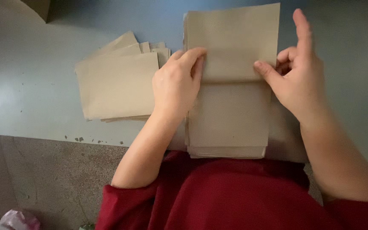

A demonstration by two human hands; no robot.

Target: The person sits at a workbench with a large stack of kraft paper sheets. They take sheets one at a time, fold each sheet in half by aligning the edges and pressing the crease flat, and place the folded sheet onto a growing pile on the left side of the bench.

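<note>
A stack of tan paper sheets [231, 115] lies on the grey table [30, 85] right in front of me. The top sheet [235, 38] is folded upward, its crease running across the stack's middle. My left hand [177, 85] presses flat on the left end of the crease, fingers together. My right hand [297, 70] rests at the right end, thumb pushing on the fold, index finger raised, other fingers curled. Neither hand grips anything.
A second pile of folded tan sheets [118, 83] is fanned out to the left of the stack. The table's chipped front edge [81, 138] meets a concrete floor [52, 179]. A pink plastic bag [15, 220] lies on the floor at lower left.
</note>
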